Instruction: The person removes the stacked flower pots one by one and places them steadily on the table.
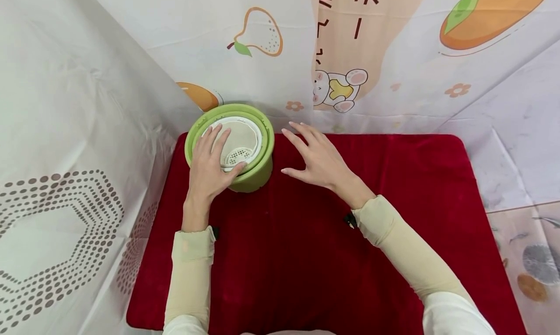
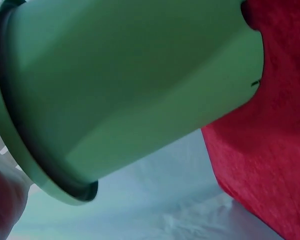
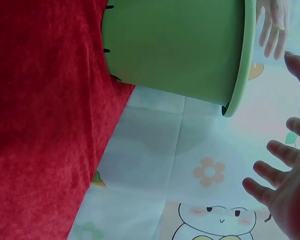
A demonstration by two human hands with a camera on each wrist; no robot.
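Observation:
A green flowerpot (image 1: 254, 180) stands upright at the back left of the red cloth. Inside its wide rim sits a second green ring, and within that a white inner pot (image 1: 240, 131) with a perforated bottom. My left hand (image 1: 206, 166) is over the near left side of the pots, fingers spread and loosely bent, holding nothing; whether it touches a rim I cannot tell. To the right of the flowerpot, my right hand (image 1: 323, 161) is held in the air, fingers apart and pointing toward the pot. The right wrist view shows the flowerpot's smooth side (image 3: 175, 45).
The red cloth (image 1: 306, 257) covers the table. White printed curtains (image 1: 271, 82) hang close behind the flowerpot, and another curtain (image 1: 87, 131) with dotted patterns hangs along the left side.

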